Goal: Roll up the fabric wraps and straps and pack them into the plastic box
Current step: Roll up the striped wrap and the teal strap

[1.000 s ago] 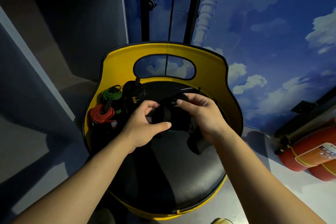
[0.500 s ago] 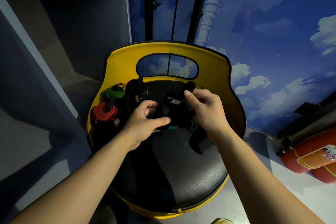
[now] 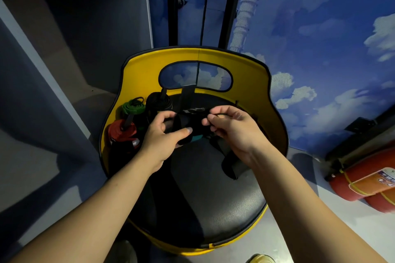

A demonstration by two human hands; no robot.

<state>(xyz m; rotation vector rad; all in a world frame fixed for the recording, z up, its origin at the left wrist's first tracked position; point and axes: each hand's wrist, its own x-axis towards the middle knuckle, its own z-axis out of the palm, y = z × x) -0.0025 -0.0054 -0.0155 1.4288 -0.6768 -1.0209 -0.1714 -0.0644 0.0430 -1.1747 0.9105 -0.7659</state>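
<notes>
A black fabric wrap (image 3: 193,123) is held between both hands above the black seat of a yellow chair (image 3: 213,198). My left hand (image 3: 164,134) grips its rolled part, thumb across the front. My right hand (image 3: 230,128) pinches the strap end beside it. A loose black tail (image 3: 232,165) hangs below my right hand, and another strip rises behind toward the chair back. On the seat's left stand a red roll (image 3: 121,132), a green roll (image 3: 132,108) and a black roll (image 3: 159,102). No plastic box is in view.
The yellow chair back (image 3: 196,55) with a handle cut-out curves round the seat. A grey shelf unit (image 3: 70,34) stands at left. Red fire extinguishers (image 3: 363,179) lie on the floor at right. A sky-painted wall is behind.
Both hands have turned the black wrap; my right hand shifted from lying over the roll to pinching the strap end at its right. The view moved slightly.
</notes>
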